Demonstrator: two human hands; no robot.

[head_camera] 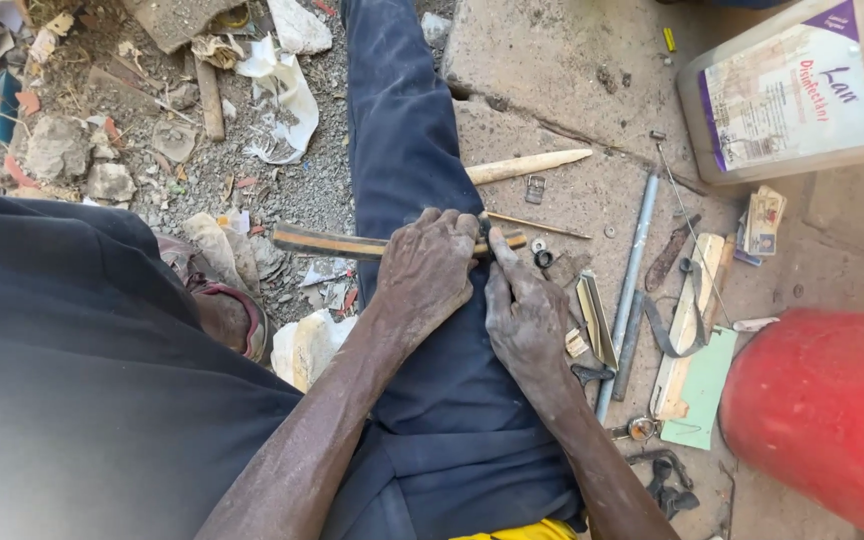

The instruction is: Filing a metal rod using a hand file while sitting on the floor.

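Left hand: the left hand (430, 268) is curled shut over the flat strip (352, 243), knuckles up, pinning it against the thigh of the blue trouser leg (402, 130).
Right hand: the right hand (524, 312) is nearly closed, its thumb and forefinger pinched at the strip's right end, just beside the left hand; whether it holds a small tool there cannot be told.
Position of strip: it lies crosswise over the outstretched leg, its left end jutting out above the gravel, its right end reaching towards the concrete floor (552, 60).
Appearance of strip: long, thin and flat, pale tan with dark edges, worn; the material cannot be told.
Risk 1: the strip may slip or pivot, because cloth over a thigh gives a soft, rounded bearing and only one hand clamps it.
Risk 2: fingertips so close to the worked end could be nicked if the pinch slips.
Surroundings: on the floor near the right hand lie a metal rod (636, 250), a tapered wooden stick (527, 165) and a red container (832, 410).
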